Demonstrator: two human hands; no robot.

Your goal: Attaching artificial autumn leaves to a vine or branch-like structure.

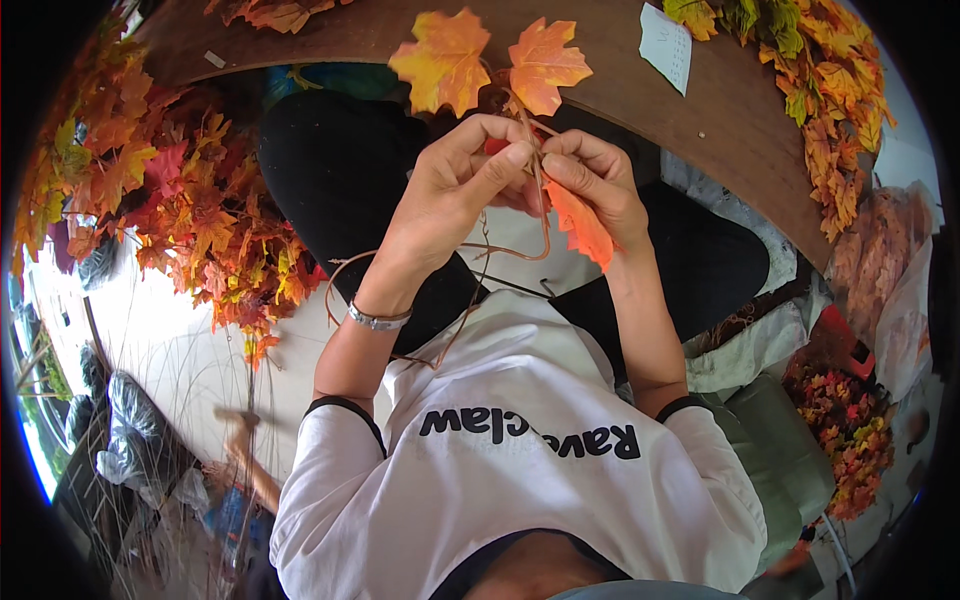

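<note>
Above my lap, both hands meet at a brown artificial vine stem [545, 225]. My left hand [450, 190] pinches the stem between thumb and forefinger. Close beside it, my right hand [600, 180] is closed with thumb against fingers at the same joint; its exact hold is partly hidden. A yellow-orange artificial maple leaf [440, 62] and an orange one [547, 66] stick up beyond my fingers. Another red-orange leaf [580, 225] hangs beneath my right hand. The loose stem curls down past my left wrist, toward my shirt.
A brown table [720, 130] curves across the far side, with a white paper slip [665, 48] on it. Orange leaf garlands [200, 200] hang at the left, and more leaves [835, 90] lie far right. A green seat [780, 450] stands right. Another person's arm [250, 460] shows lower left.
</note>
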